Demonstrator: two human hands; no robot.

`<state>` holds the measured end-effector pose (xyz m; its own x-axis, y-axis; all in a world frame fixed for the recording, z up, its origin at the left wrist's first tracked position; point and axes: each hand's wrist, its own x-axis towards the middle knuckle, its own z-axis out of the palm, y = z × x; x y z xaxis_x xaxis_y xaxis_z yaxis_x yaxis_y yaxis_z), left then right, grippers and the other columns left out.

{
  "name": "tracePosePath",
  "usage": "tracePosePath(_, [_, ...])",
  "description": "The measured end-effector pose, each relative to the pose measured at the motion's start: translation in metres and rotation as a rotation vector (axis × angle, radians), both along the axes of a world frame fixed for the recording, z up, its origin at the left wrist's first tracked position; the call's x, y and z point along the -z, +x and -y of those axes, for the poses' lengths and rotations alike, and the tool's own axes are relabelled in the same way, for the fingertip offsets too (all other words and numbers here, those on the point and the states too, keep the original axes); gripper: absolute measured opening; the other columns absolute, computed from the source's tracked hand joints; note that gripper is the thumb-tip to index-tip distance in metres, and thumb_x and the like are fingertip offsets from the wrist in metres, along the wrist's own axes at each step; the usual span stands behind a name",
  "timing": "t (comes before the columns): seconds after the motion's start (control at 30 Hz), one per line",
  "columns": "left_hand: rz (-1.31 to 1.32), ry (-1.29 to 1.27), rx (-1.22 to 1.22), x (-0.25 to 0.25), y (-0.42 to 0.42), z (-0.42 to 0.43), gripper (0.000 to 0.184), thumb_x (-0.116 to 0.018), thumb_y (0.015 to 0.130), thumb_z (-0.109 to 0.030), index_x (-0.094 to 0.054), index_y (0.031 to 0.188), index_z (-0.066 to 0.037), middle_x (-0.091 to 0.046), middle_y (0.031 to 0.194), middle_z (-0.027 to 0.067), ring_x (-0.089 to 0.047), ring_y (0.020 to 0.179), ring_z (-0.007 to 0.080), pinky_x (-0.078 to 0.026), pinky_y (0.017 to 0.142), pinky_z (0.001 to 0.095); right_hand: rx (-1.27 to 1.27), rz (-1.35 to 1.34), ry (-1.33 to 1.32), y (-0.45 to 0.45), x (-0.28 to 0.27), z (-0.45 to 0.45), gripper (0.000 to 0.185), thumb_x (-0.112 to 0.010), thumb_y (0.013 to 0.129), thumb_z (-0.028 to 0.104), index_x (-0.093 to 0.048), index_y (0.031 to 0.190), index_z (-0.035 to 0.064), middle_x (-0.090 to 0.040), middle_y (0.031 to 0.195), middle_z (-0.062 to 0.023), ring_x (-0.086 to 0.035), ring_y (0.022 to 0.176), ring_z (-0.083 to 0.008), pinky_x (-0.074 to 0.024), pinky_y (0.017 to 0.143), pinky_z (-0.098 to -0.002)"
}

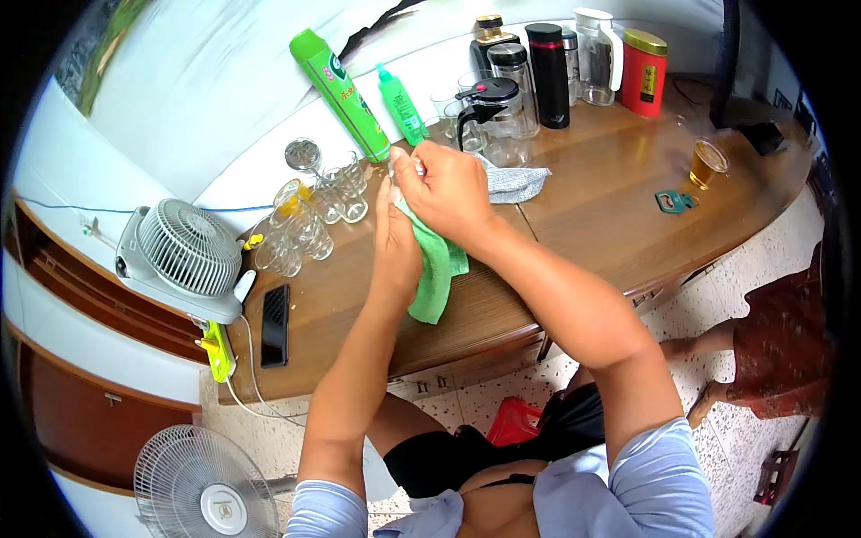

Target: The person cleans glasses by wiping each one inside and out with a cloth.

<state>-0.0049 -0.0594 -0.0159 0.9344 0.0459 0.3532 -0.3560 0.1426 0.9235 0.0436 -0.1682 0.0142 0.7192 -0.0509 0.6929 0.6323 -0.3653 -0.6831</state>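
Note:
A green cloth (435,273) hangs down between my two hands above the wooden table. My left hand (396,240) is closed against the cloth from the left, its fingers pointing up. My right hand (444,184) is curled into a fist over the top of the cloth, pressed close to the left. A small shiny bit shows by the right fingers; what it belongs to is hidden. Left of my hands stand several clear glasses (309,235). Behind them are a green spray can (339,94) and a green pump bottle (402,106). A grey cloth (517,182) lies just right of my right hand.
A glass teapot (516,112), black thermos (548,76), clear pitcher (596,58) and red tin (644,73) line the back. A cup of amber liquid (708,164) and a teal bottle opener (670,202) sit right. A phone (275,325) and small fan (188,247) are left. Another person's leg (704,342) shows right.

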Motion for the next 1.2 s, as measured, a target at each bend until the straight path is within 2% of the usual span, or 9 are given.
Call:
tracePosePath(0.13, [-0.006,0.105,-0.173,-0.001,0.008,-0.015,0.058,-0.032,0.119,-0.039,-0.038,0.162,0.0,-0.057,0.144,0.012,-0.057,0.132,0.0183,-0.048,0.109,0.0312,-0.068,-0.036,-0.123,-0.011,0.0,-0.005,0.046,-0.061,0.102,0.041,-0.071,0.077,0.0037,-0.07,0.076,-0.025,-0.07,0.072,-0.0478,-0.0551,0.067,-0.0572])
tracePosePath(0.27, [-0.037,0.073,-0.263,-0.001,0.016,-0.034,0.063,-0.034,0.118,-0.046,-0.044,0.159,0.0,-0.06,0.148,0.0138,-0.059,0.13,0.022,-0.046,0.113,0.0354,-0.137,0.087,-0.13,-0.02,0.004,-0.013,0.043,-0.058,0.103,0.035,-0.07,0.076,0.0051,-0.07,0.073,-0.0221,-0.07,0.07,-0.0445,-0.0554,0.064,-0.0558])
tracePosePath(0.4, [-0.172,-0.162,-0.066,-0.018,0.008,-0.039,0.072,-0.031,0.116,-0.053,-0.044,0.158,0.004,-0.068,0.129,0.0149,-0.066,0.103,0.0185,-0.055,0.094,0.0323,-0.209,0.21,-0.106,-0.028,0.001,-0.011,0.04,-0.064,0.1,0.034,-0.065,0.071,0.0058,-0.067,0.069,-0.0185,-0.068,0.064,-0.0407,-0.0528,0.059,-0.0517])
tracePosePath(0.5, [-0.219,-0.259,-0.032,-0.011,0.014,-0.051,0.075,-0.035,0.114,-0.058,-0.045,0.156,0.005,-0.07,0.113,0.0108,-0.066,0.1,0.0167,-0.055,0.09,0.0324,-0.213,0.299,-0.038,-0.026,0.004,-0.014,0.043,-0.071,0.097,0.032,-0.059,0.066,0.0049,-0.06,0.062,-0.0157,-0.062,0.057,-0.0374,-0.0474,0.054,-0.0469])
tracePosePath(0.6, [-0.262,-0.411,-0.09,-0.012,0.013,-0.038,0.073,-0.039,0.112,-0.062,-0.06,0.138,0.004,-0.068,0.096,0.0071,-0.067,0.092,0.0158,-0.057,0.082,0.0326,-0.207,0.311,0.025,-0.021,0.007,-0.017,0.043,-0.075,0.096,0.03,-0.059,0.066,0.0046,-0.058,0.06,-0.015,-0.06,0.055,-0.0358,-0.0458,0.052,-0.0449])
tracePosePath(0.7, [-0.212,-0.326,-0.038,-0.015,0.012,-0.042,0.066,-0.035,0.111,-0.066,-0.064,0.093,-0.01,-0.065,0.081,0.0041,-0.065,0.079,0.0178,-0.055,0.073,0.0335,-0.198,0.279,0.061,-0.017,0.009,-0.018,0.043,-0.076,0.096,0.029,-0.059,0.065,0.0039,-0.058,0.06,-0.0157,-0.06,0.054,-0.0348,-0.0454,0.052,-0.0442])
tracePosePath(0.8, [-0.153,-0.265,-0.078,-0.016,0.014,-0.045,0.066,-0.045,0.11,-0.063,-0.065,0.095,-0.003,-0.068,0.085,0.0094,-0.067,0.076,0.0181,-0.057,0.069,0.0332,-0.204,0.242,0.071,-0.017,0.009,-0.019,0.044,-0.075,0.097,0.031,-0.06,0.066,0.003,-0.058,0.06,-0.0161,-0.059,0.053,-0.033,-0.0453,0.052,-0.0433])
tracePosePath(1.0, [-0.181,0.009,-0.288,-0.025,0.008,-0.046,0.069,-0.042,0.11,-0.066,-0.07,0.095,-0.004,-0.07,0.087,0.0084,-0.069,0.078,0.0181,-0.057,0.068,0.034,-0.236,0.208,0.089,-0.016,0.007,-0.018,0.044,-0.075,0.098,0.031,-0.061,0.068,0.002,-0.057,0.06,-0.016,-0.058,0.052,-0.0304,-0.0451,0.052,-0.0417])
tracePosePath(1.2, [-0.154,-0.009,-0.182,-0.019,0.005,-0.032,0.067,-0.039,0.113,-0.059,-0.064,0.122,0.002,-0.072,0.11,0.0131,-0.071,0.098,0.0205,-0.059,0.084,0.0344,-0.099,0.156,0.133,-0.01,-0.003,-0.008,0.043,-0.073,0.099,0.034,-0.064,0.07,0.0029,-0.062,0.062,-0.0166,-0.063,0.056,-0.0344,-0.0478,0.053,-0.0443])
